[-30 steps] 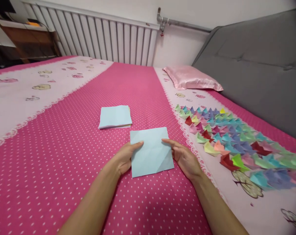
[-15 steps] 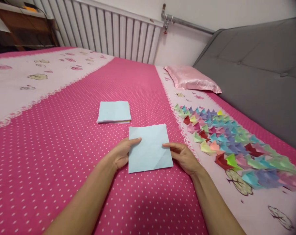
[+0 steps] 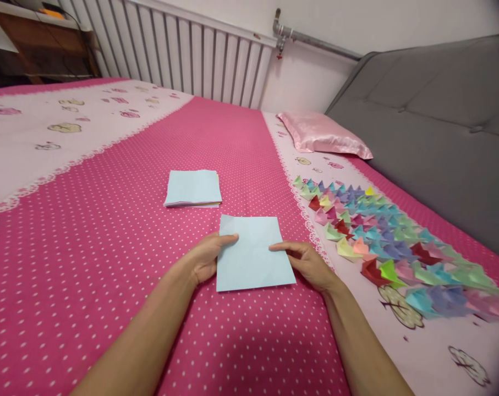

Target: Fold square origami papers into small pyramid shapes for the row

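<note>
A square sheet of light blue paper [image 3: 253, 264] is held between my two hands, just over the polka-dot bedspread. My left hand [image 3: 208, 256] grips its left edge, thumb on top and the other fingers mostly hidden beneath. At the right edge, my right hand [image 3: 307, 261] pinches the sheet, one digit lying on top and the rest under or beside it. Beyond the sheet, slightly left, lies a stack of square paper [image 3: 193, 187] with a light blue sheet uppermost and yellow showing at its edge.
Rows of small folded paper pieces [image 3: 381, 231] in many colours cover the right side of the bed. Behind them are a pink satin pillow [image 3: 323, 135] and a grey padded headboard [image 3: 431, 110]. A white radiator [image 3: 183, 49] stands along the far wall.
The far edge of the blue sheet has tipped slightly toward me, so it looks flatter. My right hand's upper digit has slid a little left over the paper.
</note>
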Action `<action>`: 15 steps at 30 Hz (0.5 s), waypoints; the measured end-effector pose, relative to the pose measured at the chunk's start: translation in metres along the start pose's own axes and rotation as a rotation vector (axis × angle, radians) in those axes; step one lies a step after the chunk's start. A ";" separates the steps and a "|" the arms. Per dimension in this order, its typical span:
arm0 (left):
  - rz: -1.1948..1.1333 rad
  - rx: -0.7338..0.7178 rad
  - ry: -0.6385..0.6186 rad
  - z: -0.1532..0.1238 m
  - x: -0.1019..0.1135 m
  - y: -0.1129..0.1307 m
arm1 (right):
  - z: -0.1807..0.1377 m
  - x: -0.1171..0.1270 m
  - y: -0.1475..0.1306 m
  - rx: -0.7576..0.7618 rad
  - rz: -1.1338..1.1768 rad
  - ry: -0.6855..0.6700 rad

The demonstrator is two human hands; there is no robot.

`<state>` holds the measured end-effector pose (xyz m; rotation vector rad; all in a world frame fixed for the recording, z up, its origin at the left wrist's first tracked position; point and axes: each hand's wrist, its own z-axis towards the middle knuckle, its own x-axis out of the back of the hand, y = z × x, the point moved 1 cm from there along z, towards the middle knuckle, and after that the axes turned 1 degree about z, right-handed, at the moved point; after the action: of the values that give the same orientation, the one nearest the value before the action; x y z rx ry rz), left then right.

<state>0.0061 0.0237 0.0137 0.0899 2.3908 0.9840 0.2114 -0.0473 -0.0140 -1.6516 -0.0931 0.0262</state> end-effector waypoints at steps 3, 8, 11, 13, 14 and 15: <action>-0.004 -0.011 -0.008 0.002 0.001 -0.001 | 0.000 -0.001 0.000 0.002 -0.010 -0.002; 0.011 -0.015 -0.027 0.002 0.002 -0.001 | 0.001 -0.002 0.000 0.009 -0.008 0.000; 0.023 -0.019 -0.017 0.000 0.001 -0.001 | 0.001 -0.002 0.002 -0.008 0.023 0.015; 0.030 -0.020 -0.001 0.000 0.001 0.000 | 0.001 -0.002 0.003 -0.026 0.050 0.029; 0.031 -0.019 0.002 -0.001 0.000 0.000 | 0.001 -0.002 0.003 -0.035 0.062 0.034; 0.029 -0.020 0.002 -0.001 0.000 0.000 | 0.001 -0.002 0.004 -0.041 0.071 0.037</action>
<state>0.0055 0.0230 0.0139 0.1163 2.3874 1.0212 0.2099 -0.0463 -0.0181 -1.6954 -0.0072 0.0476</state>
